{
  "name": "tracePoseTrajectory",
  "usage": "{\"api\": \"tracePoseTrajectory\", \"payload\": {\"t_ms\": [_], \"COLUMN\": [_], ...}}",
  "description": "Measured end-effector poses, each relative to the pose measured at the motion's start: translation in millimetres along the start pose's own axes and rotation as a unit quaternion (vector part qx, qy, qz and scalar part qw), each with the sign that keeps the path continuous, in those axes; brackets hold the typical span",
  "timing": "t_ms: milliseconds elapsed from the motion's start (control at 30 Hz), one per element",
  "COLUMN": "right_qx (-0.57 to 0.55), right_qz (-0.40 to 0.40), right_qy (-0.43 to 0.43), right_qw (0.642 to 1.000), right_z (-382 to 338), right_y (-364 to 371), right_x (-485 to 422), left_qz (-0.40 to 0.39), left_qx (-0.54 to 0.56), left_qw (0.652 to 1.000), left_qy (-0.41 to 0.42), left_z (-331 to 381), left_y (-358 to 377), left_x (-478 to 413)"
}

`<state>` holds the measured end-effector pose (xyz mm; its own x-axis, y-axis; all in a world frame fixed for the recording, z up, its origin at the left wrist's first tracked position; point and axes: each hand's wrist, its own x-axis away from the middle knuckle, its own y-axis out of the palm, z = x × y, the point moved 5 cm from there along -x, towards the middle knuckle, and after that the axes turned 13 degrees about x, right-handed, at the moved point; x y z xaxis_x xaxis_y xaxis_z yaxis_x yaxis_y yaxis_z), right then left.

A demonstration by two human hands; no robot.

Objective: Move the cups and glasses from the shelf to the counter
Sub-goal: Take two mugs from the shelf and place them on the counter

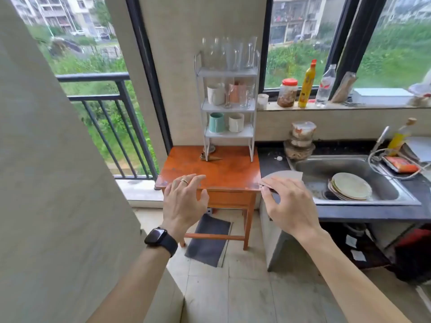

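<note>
— Where did the cups and glasses sit?
— At twelve o'clock, on the white shelf (227,107): glasses (231,54) on top, mugs (215,94) below. The counter (373,214) lay at three.
— Your hands?
— My left hand (184,201) hovered, fingers spread, empty. My right hand (289,203): I couldn't tell.

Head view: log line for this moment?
shelf: cups, glasses in place | left hand: open, empty | right hand: grip unclear

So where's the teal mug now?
In the head view, the teal mug sits on the white rack's lowest tier, left of a white mug, above the orange table.
</note>
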<state>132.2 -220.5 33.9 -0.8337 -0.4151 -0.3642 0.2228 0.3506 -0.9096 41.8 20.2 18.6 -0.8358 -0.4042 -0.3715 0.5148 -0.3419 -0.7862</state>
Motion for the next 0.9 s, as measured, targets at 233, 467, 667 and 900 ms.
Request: {"api": "tracePoseTrajectory", "payload": {"t_ms": [233, 467, 667, 900], "right_qx": [0.014, 0.018, -0.004, -0.164], "right_qz": [0.013, -0.021, -0.071, -0.150], "right_qy": [0.020, 0.028, 0.042, 0.102], "right_qw": [1.000, 0.999, 0.997, 0.970], "right_z": [-9, -2, 19, 49], "right_y": [46, 116, 185, 266], "right_x": [-114, -195, -283, -365], "left_qz": [-0.020, -0.056, -0.089, -0.136], "left_qx": [-0.003, -0.012, 0.024, 0.264], "left_qw": [1.000, 0.998, 0.993, 0.927], "left_qy": [0.010, -0.026, -0.076, -0.228], "left_z": [-37, -76, -102, -126], "left_y": [26, 74, 129, 206], "left_x": [-125, -207, -284, -357]}}
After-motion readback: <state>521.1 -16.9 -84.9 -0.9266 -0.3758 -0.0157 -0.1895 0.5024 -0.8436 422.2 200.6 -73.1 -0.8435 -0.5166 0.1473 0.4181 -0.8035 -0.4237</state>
